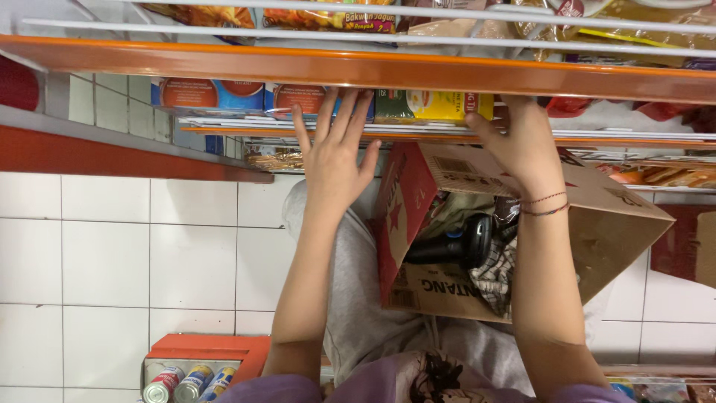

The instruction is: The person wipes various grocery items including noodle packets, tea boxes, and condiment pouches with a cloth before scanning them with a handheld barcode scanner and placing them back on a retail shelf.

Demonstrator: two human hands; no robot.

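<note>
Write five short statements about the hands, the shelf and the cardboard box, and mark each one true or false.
1. The left hand reaches toward the blue and orange boxes on the shelf with fingers spread. True.
2. The right hand holds a can. False: it reaches under the orange shelf edge near a yellow and green box, and no can is in it.
3. The cardboard box on the lap is closed. False: its flaps are open.
4. A black handheld device lies inside the cardboard box. True.
5. The cans stand on the top shelf. False: they lie low at the lower left, by the white tiled floor.
</note>
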